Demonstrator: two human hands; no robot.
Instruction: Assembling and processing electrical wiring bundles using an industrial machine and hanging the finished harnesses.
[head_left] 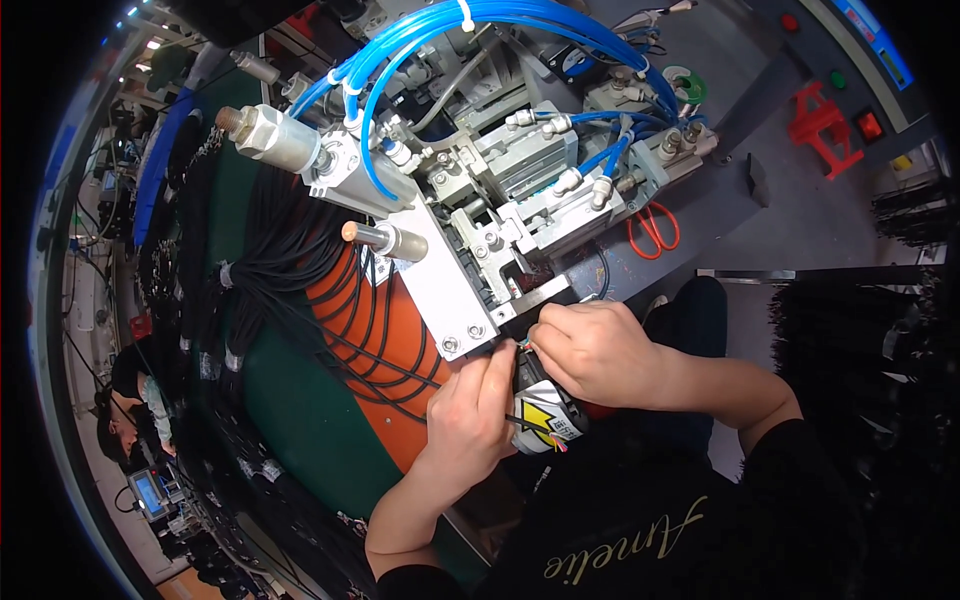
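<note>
My left hand [470,405] and my right hand [590,350] meet at the front edge of a metal machine fixture [440,285]. Both are closed, their fingertips pinching around thin coloured wires [525,345], which are partly covered by the fingers. Just below, a white cylindrical part with a yellow label [545,410] sits between my wrists. A black cable with bare coloured wire ends [558,443] lies across that part, close beside my left hand. What lies beneath the fixture's edge at my fingertips is hidden.
Blue air hoses [480,15] arch over the fixture. A bundle of black cables [270,255] fans over an orange mat [400,350] on the left. Orange-handled scissors [655,230] lie to the right, near a red plastic piece [822,130]. Another person [125,410] is at far left.
</note>
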